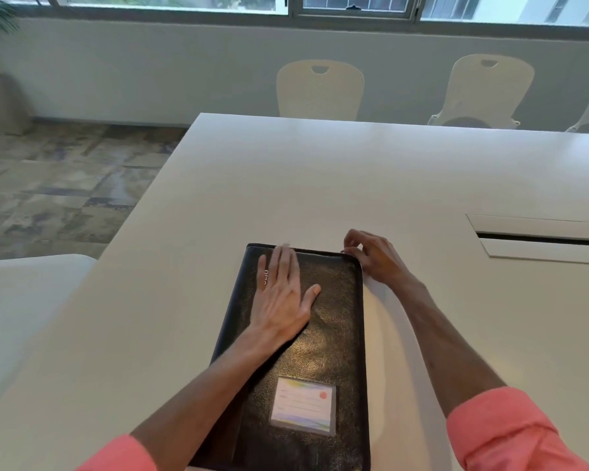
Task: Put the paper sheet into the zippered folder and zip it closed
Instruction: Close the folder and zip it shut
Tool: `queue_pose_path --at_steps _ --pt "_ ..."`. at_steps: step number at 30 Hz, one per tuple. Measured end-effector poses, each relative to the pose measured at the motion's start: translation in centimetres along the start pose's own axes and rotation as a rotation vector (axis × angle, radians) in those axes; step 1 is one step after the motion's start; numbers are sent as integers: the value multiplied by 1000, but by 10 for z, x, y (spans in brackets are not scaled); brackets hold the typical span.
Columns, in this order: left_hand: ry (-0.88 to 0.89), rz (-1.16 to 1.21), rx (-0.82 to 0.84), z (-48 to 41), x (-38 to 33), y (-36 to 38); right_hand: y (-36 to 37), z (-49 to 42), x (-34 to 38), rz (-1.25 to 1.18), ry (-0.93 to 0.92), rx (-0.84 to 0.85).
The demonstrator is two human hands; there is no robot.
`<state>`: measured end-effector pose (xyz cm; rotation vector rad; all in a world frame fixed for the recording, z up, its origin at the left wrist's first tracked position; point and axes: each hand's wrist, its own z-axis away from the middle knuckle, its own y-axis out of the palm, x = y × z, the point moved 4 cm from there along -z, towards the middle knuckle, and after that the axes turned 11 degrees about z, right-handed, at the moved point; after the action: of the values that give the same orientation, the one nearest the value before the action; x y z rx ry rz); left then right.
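A black zippered folder [334,338] lies closed on the white table [286,185], its long side running away from me. A clear pocket with a coloured card [303,407] sits on its near cover. My left hand [283,294] rests flat on the far half of the cover, fingers spread, a ring on one finger. My right hand [371,254] is at the folder's far right corner, thumb and fingertips pinched at the zipper there; the zipper pull itself is too small to make out. No paper sheet is visible.
A cable slot with a raised flap [541,239] is set into the table at the right. Pale chairs [320,90] stand along the far edge, another seat [24,300] at the left. The table's left edge drops to a patterned floor [58,185].
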<state>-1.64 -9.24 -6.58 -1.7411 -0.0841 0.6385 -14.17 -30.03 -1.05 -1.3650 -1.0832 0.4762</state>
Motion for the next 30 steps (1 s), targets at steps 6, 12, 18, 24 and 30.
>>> queue_pose_path --at_steps 6,12,18,24,30 --pt "-51 6 126 17 11 3 5 -17 13 37 -83 89" --pt "-47 1 153 19 13 -1 17 -42 36 210 -159 126" --pt "3 -3 122 18 18 -10 31 -49 58 196 -157 87" --pt "43 22 85 19 22 -18 40 -56 75 192 -144 55" --pt "88 79 125 20 34 -23 54 -71 106 94 -143 56"
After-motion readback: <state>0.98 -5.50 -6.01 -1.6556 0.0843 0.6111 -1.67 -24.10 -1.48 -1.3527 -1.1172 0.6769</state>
